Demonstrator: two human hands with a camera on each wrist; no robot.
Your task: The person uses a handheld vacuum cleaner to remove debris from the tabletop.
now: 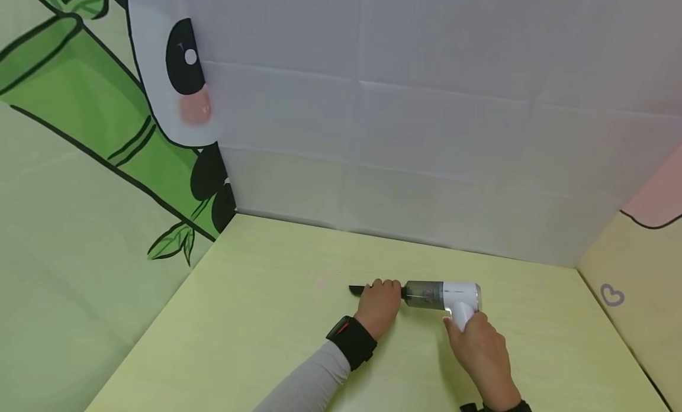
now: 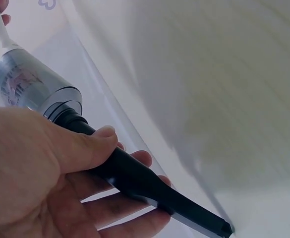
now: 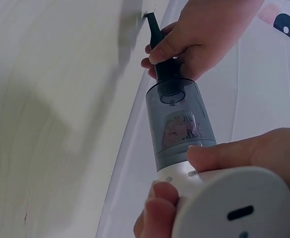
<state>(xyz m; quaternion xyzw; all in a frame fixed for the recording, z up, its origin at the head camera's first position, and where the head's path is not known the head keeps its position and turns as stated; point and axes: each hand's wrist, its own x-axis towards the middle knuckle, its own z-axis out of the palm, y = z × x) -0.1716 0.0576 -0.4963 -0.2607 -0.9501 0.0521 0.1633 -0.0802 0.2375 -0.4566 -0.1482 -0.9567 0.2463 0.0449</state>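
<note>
A white handheld vacuum cleaner [image 1: 459, 292] is held level over the table, nozzle to the left. My right hand [image 1: 482, 350] grips its white handle from below, the thumb lying along the body in the right wrist view. The left hand [image 1: 379, 308] holds the black crevice nozzle [image 2: 135, 176] between thumb and fingers. Pinkish scraps show inside the smoky clear dust cup [image 3: 179, 124]. At the tip, the nozzle comes close to the tabletop in the left wrist view. Faint pink specks [image 1: 322, 280] lie left of the nozzle.
The pale yellow tabletop [image 1: 256, 317] ends at a white sheet wall [image 1: 405, 139] behind. A panel with a bamboo and panda drawing [image 1: 106, 110] bounds the left, and another panel with a small heart [image 1: 612, 295] the right.
</note>
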